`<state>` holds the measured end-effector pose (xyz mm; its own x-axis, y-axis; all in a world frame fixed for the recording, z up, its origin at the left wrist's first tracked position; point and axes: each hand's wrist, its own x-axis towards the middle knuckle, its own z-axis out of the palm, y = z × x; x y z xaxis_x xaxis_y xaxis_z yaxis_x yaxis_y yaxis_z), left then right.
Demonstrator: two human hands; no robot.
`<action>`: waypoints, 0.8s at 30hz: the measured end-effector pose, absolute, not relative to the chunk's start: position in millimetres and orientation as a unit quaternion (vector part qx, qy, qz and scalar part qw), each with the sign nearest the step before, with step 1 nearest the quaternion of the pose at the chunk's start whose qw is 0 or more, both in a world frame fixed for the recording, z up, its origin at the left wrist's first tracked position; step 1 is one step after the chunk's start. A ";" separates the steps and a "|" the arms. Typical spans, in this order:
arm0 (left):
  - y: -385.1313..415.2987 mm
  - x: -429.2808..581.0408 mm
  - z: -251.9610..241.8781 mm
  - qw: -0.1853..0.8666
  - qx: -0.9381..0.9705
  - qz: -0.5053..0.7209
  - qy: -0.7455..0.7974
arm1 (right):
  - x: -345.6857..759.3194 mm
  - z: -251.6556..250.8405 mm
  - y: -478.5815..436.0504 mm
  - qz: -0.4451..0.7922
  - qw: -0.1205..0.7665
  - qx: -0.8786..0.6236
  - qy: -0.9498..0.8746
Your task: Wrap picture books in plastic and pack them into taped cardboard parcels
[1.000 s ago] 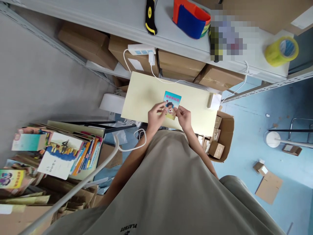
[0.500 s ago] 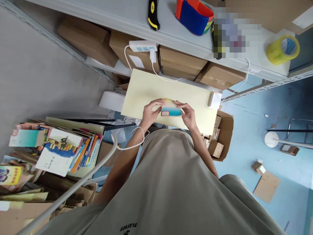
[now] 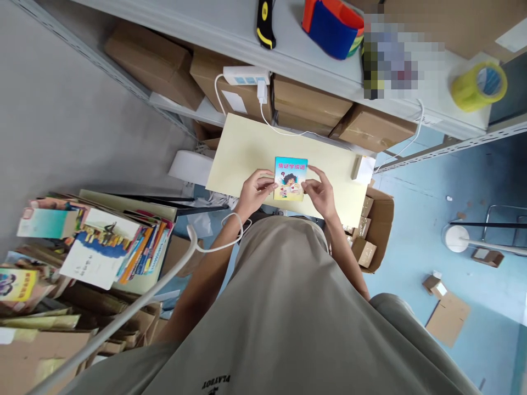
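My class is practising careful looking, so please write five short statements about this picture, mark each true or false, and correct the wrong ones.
1. The left hand and the right hand both hold the booklet. True.
2. The booklet is plain black. False: its visible side is blue at the top and yellow at the bottom.
3. The yellow roll of tape is on the shelf. True.
4. The power strip has nothing plugged in. False: a white plug sits in the power strip.
5. The white box is at the right end of the pale tabletop. True.
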<state>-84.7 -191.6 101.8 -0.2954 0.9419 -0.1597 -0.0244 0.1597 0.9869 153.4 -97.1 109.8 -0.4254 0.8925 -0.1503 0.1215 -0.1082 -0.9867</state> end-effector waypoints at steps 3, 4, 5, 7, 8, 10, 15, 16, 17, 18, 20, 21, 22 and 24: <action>-196.7 -87.6 104.6 0.452 0.395 0.513 0.614 | 154.4 113.1 -96.3 0.615 0.306 -0.422 -0.591; -197.4 -88.6 104.9 0.451 0.399 0.510 0.614 | 154.3 113.7 -96.4 0.623 0.302 -0.418 -0.589; -197.5 -89.2 104.8 0.451 0.399 0.509 0.615 | 153.8 114.2 -96.7 0.633 0.296 -0.411 -0.585; -196.1 -89.1 104.1 0.449 0.387 0.513 0.621 | 151.0 114.9 -98.1 0.654 0.280 -0.400 -0.577; -194.7 -88.4 103.6 0.448 0.376 0.515 0.627 | 148.6 115.3 -99.0 0.660 0.270 -0.400 -0.575; -191.3 -86.5 102.7 0.444 0.357 0.518 0.638 | 142.5 116.3 -100.7 0.658 0.257 -0.415 -0.574; -185.1 -88.4 103.7 0.436 0.346 0.533 0.637 | 130.5 119.0 -99.6 0.662 0.255 -0.422 -0.565; -184.9 -90.5 105.1 0.431 0.351 0.537 0.634 | 130.2 118.9 -98.7 0.671 0.256 -0.418 -0.557; -184.9 -92.8 107.0 0.424 0.360 0.541 0.631 | 130.5 118.4 -97.8 0.680 0.258 -0.415 -0.547; -185.0 -95.0 109.3 0.414 0.372 0.544 0.628 | 131.1 117.3 -96.9 0.687 0.261 -0.415 -0.537; -184.8 -97.1 115.3 0.385 0.400 0.548 0.626 | 131.3 112.6 -94.6 0.688 0.273 -0.421 -0.525; -184.1 -96.4 118.6 0.368 0.413 0.550 0.626 | 130.1 109.1 -93.1 0.683 0.279 -0.426 -0.523; -182.8 -94.0 122.0 0.349 0.427 0.551 0.626 | 127.5 104.9 -91.3 0.679 0.286 -0.431 -0.521; -177.5 -83.8 128.2 0.311 0.459 0.550 0.625 | 118.2 95.8 -87.0 0.679 0.301 -0.440 -0.505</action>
<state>-83.8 -177.5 128.2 -0.3849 0.9156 0.1162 0.2312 -0.0263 0.9725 118.2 -87.0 95.8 -0.4316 0.8529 -0.2939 0.0361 -0.3092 -0.9503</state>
